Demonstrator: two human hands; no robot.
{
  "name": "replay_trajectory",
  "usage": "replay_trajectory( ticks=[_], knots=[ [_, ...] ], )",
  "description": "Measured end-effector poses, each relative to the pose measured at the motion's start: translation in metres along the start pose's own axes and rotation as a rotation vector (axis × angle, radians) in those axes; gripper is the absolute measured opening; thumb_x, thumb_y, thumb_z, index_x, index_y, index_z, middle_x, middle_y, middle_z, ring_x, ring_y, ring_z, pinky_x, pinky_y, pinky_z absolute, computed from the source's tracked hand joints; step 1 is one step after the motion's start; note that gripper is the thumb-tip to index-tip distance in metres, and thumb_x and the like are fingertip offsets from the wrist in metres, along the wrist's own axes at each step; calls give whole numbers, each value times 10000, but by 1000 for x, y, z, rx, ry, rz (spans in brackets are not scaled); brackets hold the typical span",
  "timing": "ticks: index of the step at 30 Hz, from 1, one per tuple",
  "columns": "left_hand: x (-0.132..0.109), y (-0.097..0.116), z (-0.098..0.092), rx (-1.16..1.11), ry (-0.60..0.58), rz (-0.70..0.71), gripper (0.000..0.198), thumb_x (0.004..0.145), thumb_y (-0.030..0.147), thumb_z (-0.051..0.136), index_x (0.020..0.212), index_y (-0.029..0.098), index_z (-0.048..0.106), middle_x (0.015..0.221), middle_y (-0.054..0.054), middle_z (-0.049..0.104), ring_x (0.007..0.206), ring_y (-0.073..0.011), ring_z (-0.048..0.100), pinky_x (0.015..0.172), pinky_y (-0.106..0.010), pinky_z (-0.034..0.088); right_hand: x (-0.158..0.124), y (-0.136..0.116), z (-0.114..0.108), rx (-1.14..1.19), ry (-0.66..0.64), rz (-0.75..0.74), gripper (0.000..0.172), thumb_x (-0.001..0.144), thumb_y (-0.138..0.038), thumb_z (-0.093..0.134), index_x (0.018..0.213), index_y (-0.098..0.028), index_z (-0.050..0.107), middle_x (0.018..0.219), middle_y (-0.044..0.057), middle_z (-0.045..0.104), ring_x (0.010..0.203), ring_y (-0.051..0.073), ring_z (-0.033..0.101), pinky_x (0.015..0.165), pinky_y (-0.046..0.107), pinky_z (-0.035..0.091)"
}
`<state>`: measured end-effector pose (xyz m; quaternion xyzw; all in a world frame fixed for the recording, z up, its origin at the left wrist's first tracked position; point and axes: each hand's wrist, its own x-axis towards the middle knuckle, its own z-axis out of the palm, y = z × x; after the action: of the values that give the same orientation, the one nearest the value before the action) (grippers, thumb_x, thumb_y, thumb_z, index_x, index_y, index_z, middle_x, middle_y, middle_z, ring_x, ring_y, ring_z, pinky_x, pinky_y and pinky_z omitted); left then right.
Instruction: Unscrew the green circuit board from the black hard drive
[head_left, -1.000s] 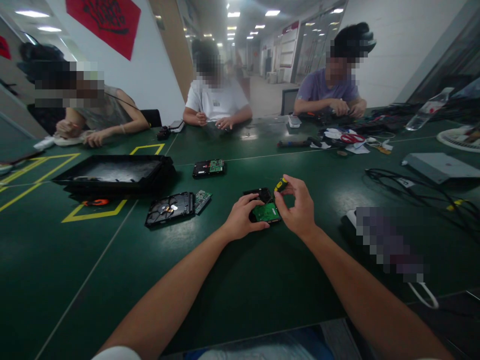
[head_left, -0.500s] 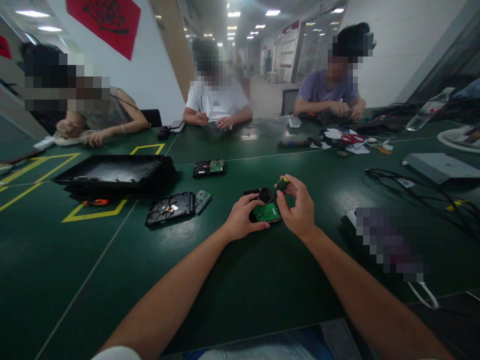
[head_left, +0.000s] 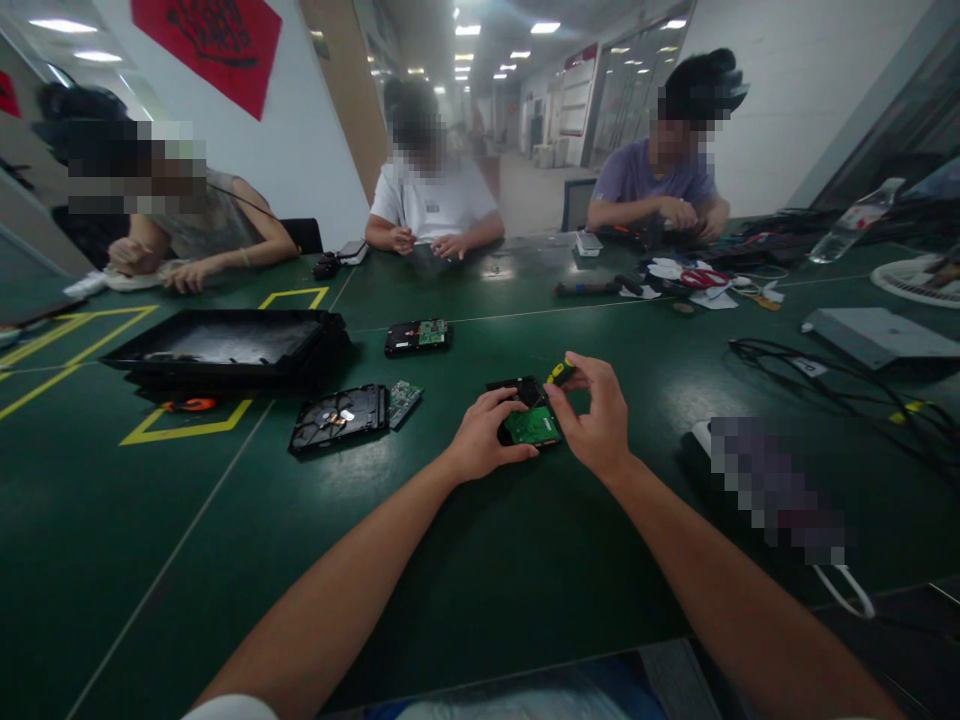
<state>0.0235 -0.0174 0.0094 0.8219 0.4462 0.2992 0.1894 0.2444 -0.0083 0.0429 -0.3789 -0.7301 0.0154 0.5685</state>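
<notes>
A hard drive with a green circuit board facing up lies on the table in front of me. My left hand grips its left side, fingers over the top edge and thumb along the near edge. Between the thumb and fingers of my right hand is a screwdriver with a yellow and dark handle, held tilted over the drive's right part. Its tip is too small to make out. Left of my left hand lie an opened drive casing and a loose circuit board.
Another hard drive lies farther back, beside a stack of black trays. A grey box, black cables and a blurred-out item with a white loop stand right. Several people sit across the table.
The screwdriver handle has turned in my right fingers, showing more yellow, and sits slightly lower and left. My left hand stays on the hard drive.
</notes>
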Motion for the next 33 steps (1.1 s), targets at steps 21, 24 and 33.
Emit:
replay_trajectory(
  ticks=[21, 24, 33],
  knots=[
    [0, -1, 0, 9, 1, 1, 691, 765, 544, 886, 1356, 273, 652, 1568, -144, 523, 1481, -378, 465, 1219, -602, 393, 2, -3, -1, 10, -20, -18, 529, 1000, -246, 625, 1503, -318, 480, 1320, 110, 623, 1117, 279, 672, 903, 513, 648],
    [0, -1, 0, -1, -2, 2, 697, 761, 543, 887, 1358, 270, 654, 1568, -143, 524, 1484, -382, 460, 1224, -602, 384, 2, -4, -1, -21, -29, -31, 514, 1001, -266, 628, 1494, -321, 494, 1298, 108, 628, 1134, 288, 650, 924, 530, 637],
    [0, 0, 0, 4, 1, -1, 702, 762, 541, 887, 1365, 270, 653, 1568, -144, 524, 1479, -384, 465, 1217, -609, 388, -1, -2, 1, 93, -11, 47, 526, 986, -249, 669, 1472, -312, 479, 1300, 94, 645, 1055, 247, 724, 912, 474, 659]
  ],
)
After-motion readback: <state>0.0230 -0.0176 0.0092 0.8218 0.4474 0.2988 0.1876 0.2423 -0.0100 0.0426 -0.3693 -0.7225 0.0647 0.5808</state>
